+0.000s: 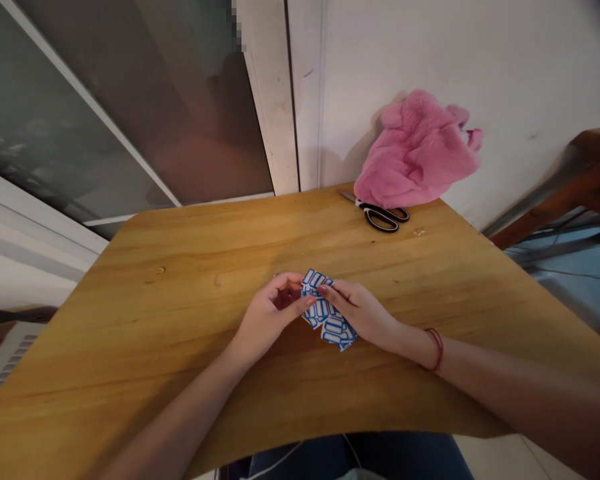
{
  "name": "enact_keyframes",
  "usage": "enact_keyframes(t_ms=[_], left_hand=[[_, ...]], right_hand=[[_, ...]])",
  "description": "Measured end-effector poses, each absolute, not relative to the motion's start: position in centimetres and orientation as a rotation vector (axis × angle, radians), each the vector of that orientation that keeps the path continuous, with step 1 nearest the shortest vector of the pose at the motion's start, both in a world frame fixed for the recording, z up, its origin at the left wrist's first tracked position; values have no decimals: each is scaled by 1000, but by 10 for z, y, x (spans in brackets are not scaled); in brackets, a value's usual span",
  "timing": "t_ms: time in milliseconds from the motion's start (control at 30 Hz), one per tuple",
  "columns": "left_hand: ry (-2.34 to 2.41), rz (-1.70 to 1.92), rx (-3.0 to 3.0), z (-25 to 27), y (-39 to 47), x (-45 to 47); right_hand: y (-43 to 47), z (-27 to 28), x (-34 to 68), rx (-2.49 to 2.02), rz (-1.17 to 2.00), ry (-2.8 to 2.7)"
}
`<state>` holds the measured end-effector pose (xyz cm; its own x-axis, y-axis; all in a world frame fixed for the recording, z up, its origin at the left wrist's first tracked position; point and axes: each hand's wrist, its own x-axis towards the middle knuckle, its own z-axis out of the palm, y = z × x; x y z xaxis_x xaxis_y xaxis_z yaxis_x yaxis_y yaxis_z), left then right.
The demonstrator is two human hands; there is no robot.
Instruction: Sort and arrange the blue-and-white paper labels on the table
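Observation:
Several small white label sheets (320, 311) with blue-outlined boxes are bunched together in a loose, fanned stack above the wooden table (205, 240). My left hand (275, 303) grips the stack's left side, thumb on top and fingers curled beneath. From the right, my right hand (363, 312) pinches the same sheets, its thumb lying across their upper face. Some lower sheets stick out at an angle under the right hand. The fingers under the stack are partly hidden.
Black-handled scissors (380, 219) lie near the table's back edge. Touching them is a pink plush cloth bundle (420, 153) leaning by the white wall (520, 60). A framed glass panel (145, 100) stands behind the table at left. Dark wooden furniture (570, 180) stands at right.

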<state>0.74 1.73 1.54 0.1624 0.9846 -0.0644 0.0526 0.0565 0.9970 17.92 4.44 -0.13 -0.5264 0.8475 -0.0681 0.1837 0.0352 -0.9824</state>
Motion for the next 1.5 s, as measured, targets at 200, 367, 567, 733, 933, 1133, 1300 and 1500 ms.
enact_keyframes(t_ms=[200,367,567,733,933,1133,1300,1500], left_hand=[[1069,1019,1137,13,19,4],[1079,1029,1047,12,18,6],[1145,1147,1243,9,18,5],[1248,1212,1347,14,18,4],[1370,1244,1404,21,14,6],[1350,1249,1403,20,17,1],[1359,1333,1383,18,24,-8],[1501,1226,1535,9,41,-30]], right_hand=[[45,-2,178,-926,1896,-1485],[47,0,176,-901,2005,-1380],[44,-2,177,-935,1805,-1660],[40,-4,179,-1007,1462,-1960],[39,-2,179,-998,1325,-2054],[39,-3,178,-1021,1311,-2044],[41,-4,179,-1082,1239,-2007],[54,-3,183,-1312,1149,-1625]])
